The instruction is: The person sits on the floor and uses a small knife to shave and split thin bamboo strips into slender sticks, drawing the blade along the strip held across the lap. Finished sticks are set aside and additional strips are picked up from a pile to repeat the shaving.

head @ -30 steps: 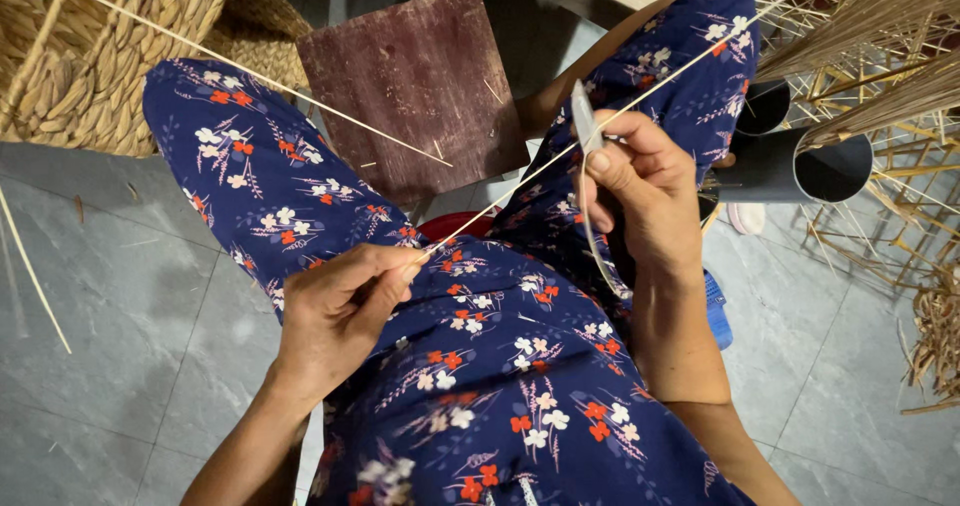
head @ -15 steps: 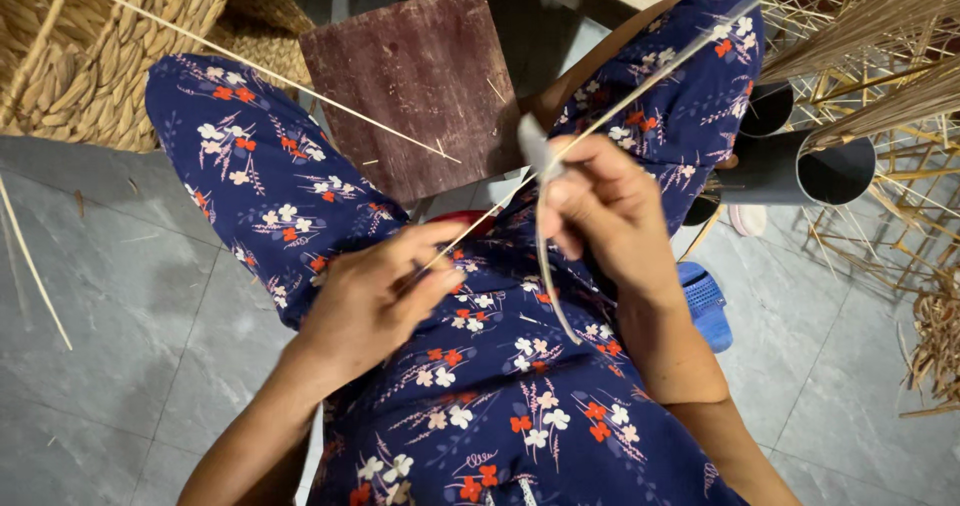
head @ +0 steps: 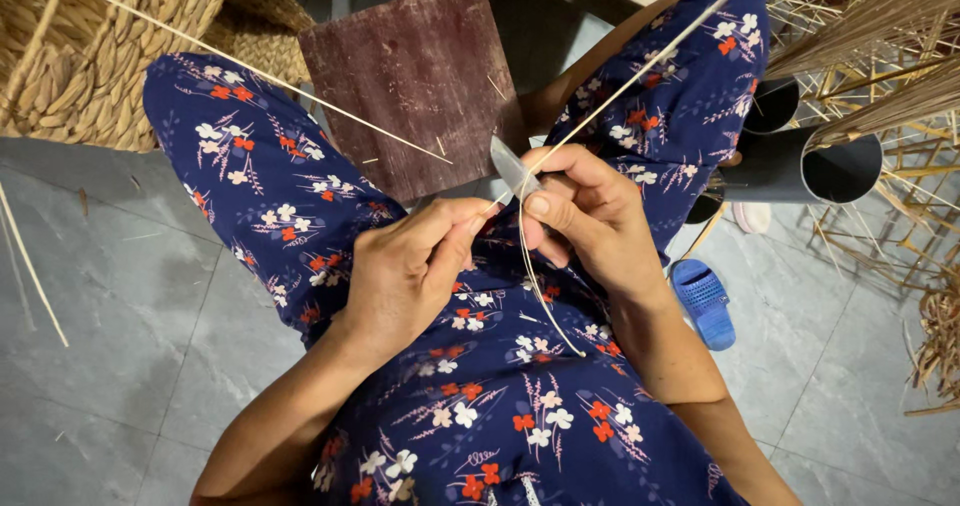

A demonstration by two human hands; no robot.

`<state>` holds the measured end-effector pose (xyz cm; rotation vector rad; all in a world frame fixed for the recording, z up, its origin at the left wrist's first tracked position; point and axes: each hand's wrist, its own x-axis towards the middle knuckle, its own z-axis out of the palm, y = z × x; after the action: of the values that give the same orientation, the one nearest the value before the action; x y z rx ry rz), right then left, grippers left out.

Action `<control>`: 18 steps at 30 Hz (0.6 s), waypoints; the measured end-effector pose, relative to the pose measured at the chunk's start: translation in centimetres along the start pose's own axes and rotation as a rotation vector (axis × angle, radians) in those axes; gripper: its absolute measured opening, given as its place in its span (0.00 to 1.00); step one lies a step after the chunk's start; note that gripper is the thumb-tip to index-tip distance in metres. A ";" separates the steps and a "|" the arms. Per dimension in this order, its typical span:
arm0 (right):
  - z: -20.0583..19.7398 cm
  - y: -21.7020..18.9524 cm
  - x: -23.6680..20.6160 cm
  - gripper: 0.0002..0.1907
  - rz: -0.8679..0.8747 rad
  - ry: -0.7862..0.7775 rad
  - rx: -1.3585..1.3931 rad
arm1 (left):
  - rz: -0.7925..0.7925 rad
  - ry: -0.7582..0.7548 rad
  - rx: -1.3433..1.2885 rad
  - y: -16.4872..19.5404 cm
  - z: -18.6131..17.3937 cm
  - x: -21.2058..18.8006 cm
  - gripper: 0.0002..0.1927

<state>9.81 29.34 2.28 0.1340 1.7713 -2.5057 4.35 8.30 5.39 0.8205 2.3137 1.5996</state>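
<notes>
Bamboo strip pinched over the lap by left hand | right hand grips small knife against it | hands now closer together than a second ago

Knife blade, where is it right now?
In the head view the knife blade sits at centre, pinched in the right hand, pressed against the thin cane strip, just below the dark wooden board.

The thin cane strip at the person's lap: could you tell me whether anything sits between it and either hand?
Nothing visible does: the left hand pinches the cane strip directly, and the right hand presses a small knife blade onto it.
</notes>
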 end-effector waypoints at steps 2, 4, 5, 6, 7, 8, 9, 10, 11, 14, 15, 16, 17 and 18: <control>-0.2 0.0 0.0 0.12 0.032 -0.010 0.005 | 0.002 0.002 0.007 -0.2 -0.1 -0.3 0.07; -0.8 -0.3 0.2 0.10 -0.025 0.110 0.014 | 0.001 0.013 0.016 -0.3 -0.3 -0.7 0.07; -1.0 -0.5 0.2 0.09 -0.054 0.170 0.018 | -0.013 0.021 0.018 -0.3 -0.4 -1.0 0.07; -1.2 -0.6 0.1 0.10 -0.054 0.167 0.021 | -0.027 0.028 0.019 -0.4 -0.5 -1.4 0.08; -1.5 -0.9 0.0 0.10 -0.055 0.165 0.023 | -0.041 0.034 0.020 -0.5 -0.7 -1.6 0.08; -1.7 -1.1 -0.1 0.11 -0.056 0.164 0.023 | -0.029 0.033 0.009 -0.6 -0.7 -1.8 0.08; -1.7 -1.1 0.0 0.11 -0.054 0.157 0.030 | -0.020 0.032 -0.002 -0.7 -0.8 -1.9 0.08; -1.8 -1.0 0.2 0.11 -0.050 0.149 0.038 | -0.012 0.033 -0.013 -0.8 -0.9 -2.1 0.08; -1.8 -1.0 0.2 0.11 -0.048 0.138 0.047 | -0.022 0.033 -0.009 -0.8 -1.1 -2.3 0.08; -1.8 -1.0 0.4 0.12 -0.086 0.133 0.061 | -0.031 0.034 0.006 -0.9 -1.4 -2.5 0.09; -1.8 -1.0 0.4 0.12 -0.077 0.134 0.061 | -0.030 0.031 0.009 -0.9 -1.5 -2.6 0.09; -1.8 -0.9 0.4 0.12 -0.067 0.135 0.062 | -0.031 0.027 0.011 -0.9 -1.6 -2.7 0.09; -1.8 -0.9 0.5 0.12 -0.058 0.135 0.060 | -0.034 0.028 0.013 -0.8 -1.7 -2.8 0.08; -1.9 -0.8 0.5 0.12 -0.063 0.151 0.045 | -0.037 0.030 0.016 -0.9 -1.7 -2.9 0.08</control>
<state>9.28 31.37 2.40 0.2819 1.8004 -2.6452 5.65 5.17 4.87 0.7581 2.3506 1.5912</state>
